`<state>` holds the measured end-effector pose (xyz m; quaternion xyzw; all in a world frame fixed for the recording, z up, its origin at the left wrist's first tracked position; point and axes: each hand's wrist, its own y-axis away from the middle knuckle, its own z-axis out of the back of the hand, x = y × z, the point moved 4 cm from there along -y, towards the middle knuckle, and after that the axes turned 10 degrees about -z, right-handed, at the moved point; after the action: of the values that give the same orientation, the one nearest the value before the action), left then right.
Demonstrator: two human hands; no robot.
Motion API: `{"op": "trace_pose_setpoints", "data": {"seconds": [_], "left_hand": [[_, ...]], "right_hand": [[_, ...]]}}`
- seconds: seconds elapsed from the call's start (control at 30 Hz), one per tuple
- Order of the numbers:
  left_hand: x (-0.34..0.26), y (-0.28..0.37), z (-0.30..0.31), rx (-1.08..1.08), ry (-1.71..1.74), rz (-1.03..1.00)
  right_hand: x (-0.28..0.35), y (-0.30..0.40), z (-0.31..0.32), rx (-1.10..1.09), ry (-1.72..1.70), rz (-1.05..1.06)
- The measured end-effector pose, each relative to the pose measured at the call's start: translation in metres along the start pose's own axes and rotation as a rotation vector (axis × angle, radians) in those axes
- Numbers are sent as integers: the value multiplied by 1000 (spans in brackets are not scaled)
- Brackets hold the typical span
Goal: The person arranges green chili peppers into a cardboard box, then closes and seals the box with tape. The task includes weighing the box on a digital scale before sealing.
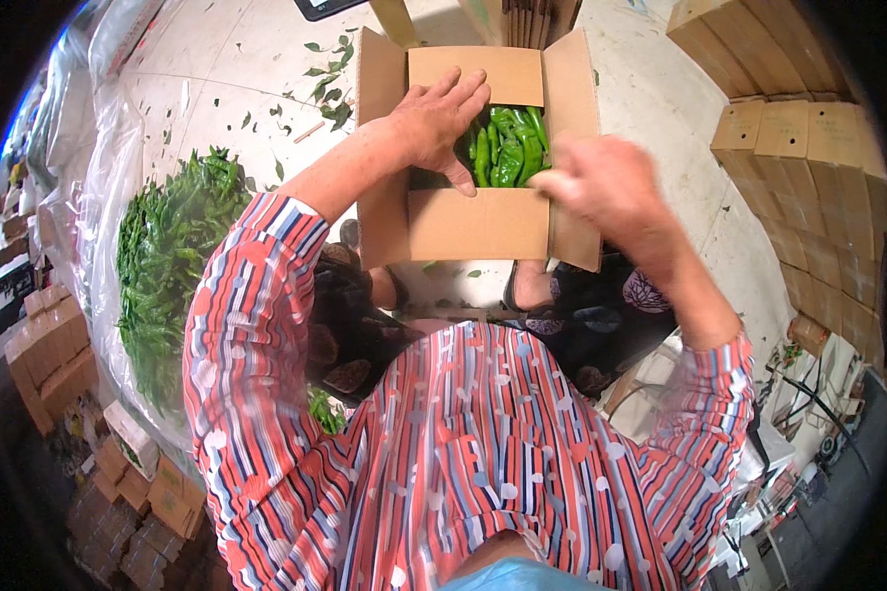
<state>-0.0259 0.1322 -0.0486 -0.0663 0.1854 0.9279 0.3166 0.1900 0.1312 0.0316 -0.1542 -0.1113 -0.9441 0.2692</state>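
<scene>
A cardboard box [477, 225] stands with its flaps spread, between my feet. Green peppers [514, 148] fill the part of its inside that I can see. Over the left side of the opening lies my left hand [447, 129], palm down and fingers apart, with nothing visibly gripped; it hides some of the contents. My right hand [610, 185] is at the right flap [573, 111], blurred, its fingers curled and its thumb reaching over the edge towards the peppers. Whether it grips anything is hidden.
To the left, a large heap of green peppers [170, 273] lies beside clear plastic sheeting [107, 148]. Leaves [332, 92] litter the floor beyond the box. Stacked cartons [806, 170] line the right side; more cartons [52, 347] stand at the left.
</scene>
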Motion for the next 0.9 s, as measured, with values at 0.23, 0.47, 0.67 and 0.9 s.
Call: {"op": "trace_pose_setpoints", "data": {"seconds": [0.23, 0.47, 0.67, 0.9], "left_hand": [[3, 0, -7, 1, 14, 1], [-4, 5, -4, -43, 41, 4], [10, 8, -8, -157, 188, -24], [22, -3, -12, -478, 269, 69]], "right_hand": [[-53, -21, -19, 754, -888, -116], [6, -77, -62, 505, -449, -12], [-12, -96, -57, 543, -515, -112], [-19, -88, -53, -4, -75, 11]]}}
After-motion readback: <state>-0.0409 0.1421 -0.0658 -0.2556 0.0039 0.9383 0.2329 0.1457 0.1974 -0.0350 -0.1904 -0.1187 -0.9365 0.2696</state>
